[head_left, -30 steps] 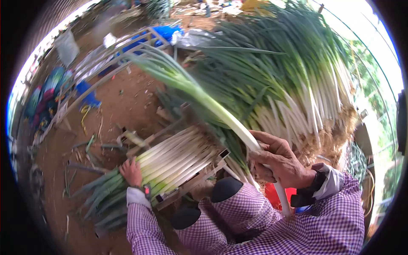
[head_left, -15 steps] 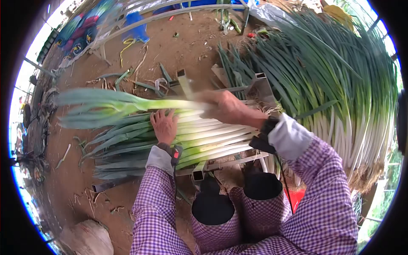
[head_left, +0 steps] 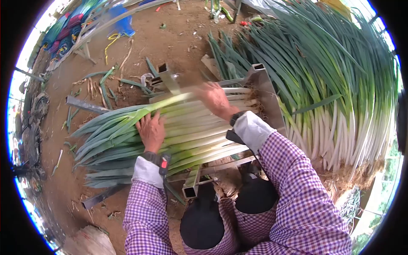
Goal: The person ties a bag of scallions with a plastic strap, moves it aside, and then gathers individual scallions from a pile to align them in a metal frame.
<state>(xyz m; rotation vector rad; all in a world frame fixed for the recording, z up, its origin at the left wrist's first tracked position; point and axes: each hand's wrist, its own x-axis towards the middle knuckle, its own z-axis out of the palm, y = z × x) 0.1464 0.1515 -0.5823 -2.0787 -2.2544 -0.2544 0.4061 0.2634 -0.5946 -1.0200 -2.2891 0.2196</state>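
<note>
Leeks lie side by side as a layer (head_left: 195, 131) on a metal frame (head_left: 265, 95), green leaves to the left and white stems and roots to the right. My left hand (head_left: 151, 131) rests with fingers spread on the leaves near the far side of the layer. At the far edge, my right hand (head_left: 213, 98) is closed around the white stem of the farthest leek (head_left: 172, 100); its fingertips are blurred.
A large pile of leeks (head_left: 323, 85) fills the right side. Square metal tubes (head_left: 191, 187) stick out near my knees, and another tube (head_left: 87, 104) at the left. Blue plastic (head_left: 122, 21), yellow cord (head_left: 111, 44) and leaf scraps lie on the soil beyond.
The leek that was held raised above the layer has come down onto its far edge. My left hand has shifted left, and the whole view has moved slightly.
</note>
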